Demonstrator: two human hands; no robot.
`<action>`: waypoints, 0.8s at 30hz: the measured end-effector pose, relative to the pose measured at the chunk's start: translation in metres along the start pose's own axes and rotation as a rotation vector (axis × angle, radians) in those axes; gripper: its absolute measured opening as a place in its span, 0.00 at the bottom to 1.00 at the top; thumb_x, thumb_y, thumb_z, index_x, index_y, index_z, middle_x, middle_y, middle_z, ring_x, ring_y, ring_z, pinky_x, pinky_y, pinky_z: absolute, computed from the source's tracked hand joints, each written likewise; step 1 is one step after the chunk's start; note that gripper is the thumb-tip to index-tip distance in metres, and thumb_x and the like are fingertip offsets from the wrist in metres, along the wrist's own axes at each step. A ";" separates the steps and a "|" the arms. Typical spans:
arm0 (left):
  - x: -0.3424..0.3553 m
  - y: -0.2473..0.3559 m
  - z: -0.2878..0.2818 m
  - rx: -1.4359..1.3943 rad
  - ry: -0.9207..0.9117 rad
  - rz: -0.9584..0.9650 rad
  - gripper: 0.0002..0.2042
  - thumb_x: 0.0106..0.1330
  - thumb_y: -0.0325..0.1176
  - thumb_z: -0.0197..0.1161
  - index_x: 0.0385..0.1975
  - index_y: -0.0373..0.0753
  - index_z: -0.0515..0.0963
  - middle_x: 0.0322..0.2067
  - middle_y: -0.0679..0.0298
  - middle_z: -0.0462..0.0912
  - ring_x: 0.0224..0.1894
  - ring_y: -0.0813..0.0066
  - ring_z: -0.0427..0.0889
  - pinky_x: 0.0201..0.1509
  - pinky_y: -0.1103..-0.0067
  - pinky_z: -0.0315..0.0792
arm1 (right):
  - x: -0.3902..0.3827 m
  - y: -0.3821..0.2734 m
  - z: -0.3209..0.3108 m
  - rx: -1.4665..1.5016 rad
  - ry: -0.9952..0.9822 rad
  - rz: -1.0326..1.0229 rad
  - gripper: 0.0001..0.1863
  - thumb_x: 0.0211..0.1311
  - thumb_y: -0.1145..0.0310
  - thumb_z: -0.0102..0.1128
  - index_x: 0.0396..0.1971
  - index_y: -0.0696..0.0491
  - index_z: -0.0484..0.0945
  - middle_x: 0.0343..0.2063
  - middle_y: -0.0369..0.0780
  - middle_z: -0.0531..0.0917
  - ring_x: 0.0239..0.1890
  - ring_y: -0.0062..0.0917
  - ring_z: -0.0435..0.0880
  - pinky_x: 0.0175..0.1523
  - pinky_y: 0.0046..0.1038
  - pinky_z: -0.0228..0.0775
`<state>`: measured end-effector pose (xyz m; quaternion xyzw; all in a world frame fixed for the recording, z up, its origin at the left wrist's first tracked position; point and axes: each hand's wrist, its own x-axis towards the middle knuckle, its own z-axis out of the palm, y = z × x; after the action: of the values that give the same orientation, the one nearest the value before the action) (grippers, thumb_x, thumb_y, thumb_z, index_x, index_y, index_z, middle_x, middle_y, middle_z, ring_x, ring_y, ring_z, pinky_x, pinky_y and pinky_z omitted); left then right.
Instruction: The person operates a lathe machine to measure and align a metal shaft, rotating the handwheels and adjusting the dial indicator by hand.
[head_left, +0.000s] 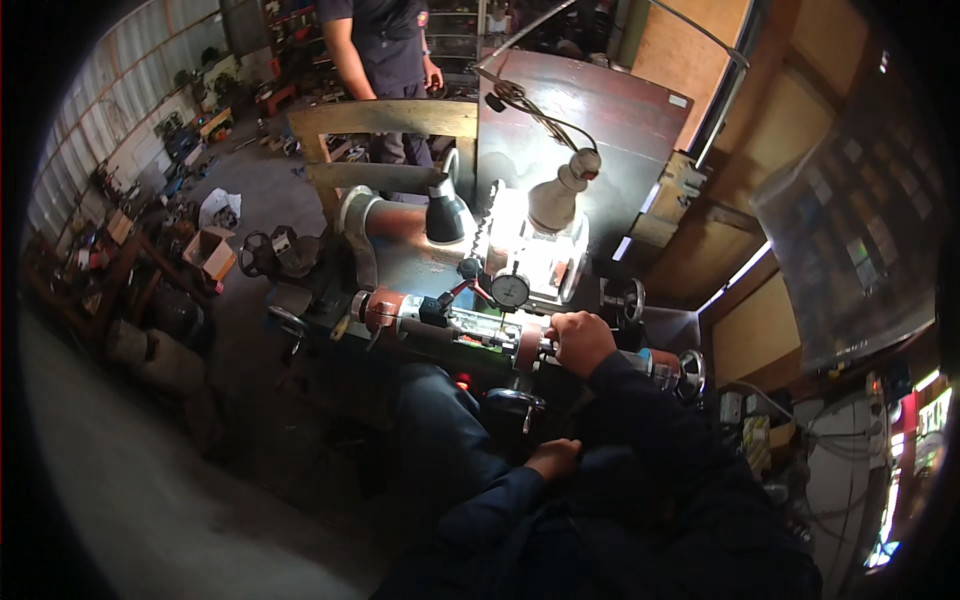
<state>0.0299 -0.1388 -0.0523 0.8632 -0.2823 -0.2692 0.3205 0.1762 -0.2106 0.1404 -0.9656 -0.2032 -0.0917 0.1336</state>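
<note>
at the far left, an open cardboard box (207, 254) sits on the floor among clutter. next comes a bright metal handwheel (287, 320) at the left end of the machine, then a red-brown housing (382, 309) on the machine's front. behind that, another person (375, 50) stands beyond a wooden frame (400, 118), one arm hanging by the body. a black lamp (450, 217) points down over the machine bed. the wearer's trouser leg (435, 405) shows below, close to the machine.

near the middle, a round dial gauge (510, 290) stands just above and left of a reddish-brown ring (528, 347), which is mounted in line with the machine's front. a lower handwheel (515, 400) sits beneath the ring. below and right of that wheel, the left hand (555, 458) rests low near the lap, fingers curled in; i cannot tell whether they close on anything.

right of the ring, a short metal shaft (545, 346) runs to the right hand (582, 342). its fingers are bent and drawn together against the shaft's end, knuckles up; whether they truly pinch it is hidden. farther right is a chromed handwheel (691, 374).
</note>
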 end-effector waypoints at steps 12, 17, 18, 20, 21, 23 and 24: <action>0.007 -0.008 0.009 0.024 0.017 0.104 0.10 0.64 0.32 0.53 0.39 0.35 0.76 0.40 0.44 0.83 0.46 0.47 0.83 0.50 0.58 0.77 | -0.003 0.001 0.001 0.025 0.002 0.031 0.14 0.62 0.57 0.61 0.25 0.53 0.80 0.25 0.45 0.84 0.33 0.43 0.86 0.39 0.43 0.78; 0.005 -0.006 0.007 0.061 0.019 0.163 0.10 0.63 0.31 0.52 0.39 0.35 0.76 0.39 0.44 0.84 0.44 0.45 0.84 0.49 0.58 0.77 | -0.003 -0.005 0.001 0.030 -0.035 0.133 0.14 0.62 0.57 0.60 0.27 0.53 0.81 0.30 0.46 0.85 0.35 0.43 0.86 0.41 0.43 0.79; 0.006 -0.006 0.008 0.056 0.014 0.146 0.10 0.62 0.31 0.53 0.39 0.34 0.76 0.39 0.44 0.84 0.44 0.45 0.84 0.49 0.58 0.77 | -0.003 -0.007 0.002 0.033 0.016 0.149 0.13 0.62 0.59 0.60 0.27 0.53 0.81 0.28 0.47 0.85 0.33 0.44 0.86 0.40 0.43 0.79; 0.009 -0.008 0.010 0.057 0.003 0.125 0.10 0.62 0.30 0.53 0.39 0.34 0.75 0.39 0.44 0.83 0.45 0.45 0.83 0.49 0.58 0.77 | -0.004 -0.010 0.004 0.043 0.070 0.172 0.11 0.62 0.60 0.59 0.26 0.53 0.81 0.27 0.48 0.84 0.32 0.44 0.86 0.39 0.44 0.78; 0.010 -0.010 0.012 0.076 -0.007 0.152 0.10 0.62 0.30 0.53 0.39 0.34 0.75 0.40 0.43 0.83 0.45 0.45 0.83 0.49 0.58 0.77 | -0.004 -0.010 0.006 0.032 0.063 0.196 0.12 0.61 0.59 0.60 0.27 0.52 0.81 0.27 0.48 0.84 0.32 0.44 0.86 0.39 0.44 0.79; 0.009 -0.012 0.017 0.103 -0.026 0.169 0.10 0.62 0.31 0.53 0.40 0.33 0.75 0.40 0.42 0.83 0.45 0.44 0.83 0.49 0.58 0.77 | -0.007 -0.009 0.008 0.036 0.057 0.225 0.12 0.61 0.58 0.61 0.27 0.52 0.81 0.27 0.48 0.84 0.32 0.45 0.86 0.39 0.44 0.79; 0.009 -0.013 0.018 0.109 -0.033 0.177 0.10 0.63 0.31 0.53 0.39 0.33 0.75 0.40 0.42 0.83 0.45 0.44 0.83 0.48 0.58 0.77 | -0.007 -0.006 0.008 0.042 0.047 0.178 0.12 0.61 0.59 0.61 0.28 0.53 0.81 0.28 0.47 0.85 0.34 0.44 0.86 0.40 0.44 0.79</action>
<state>0.0287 -0.1433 -0.0754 0.8464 -0.3771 -0.2382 0.2910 0.1680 -0.2059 0.1323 -0.9745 -0.1152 -0.0976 0.1662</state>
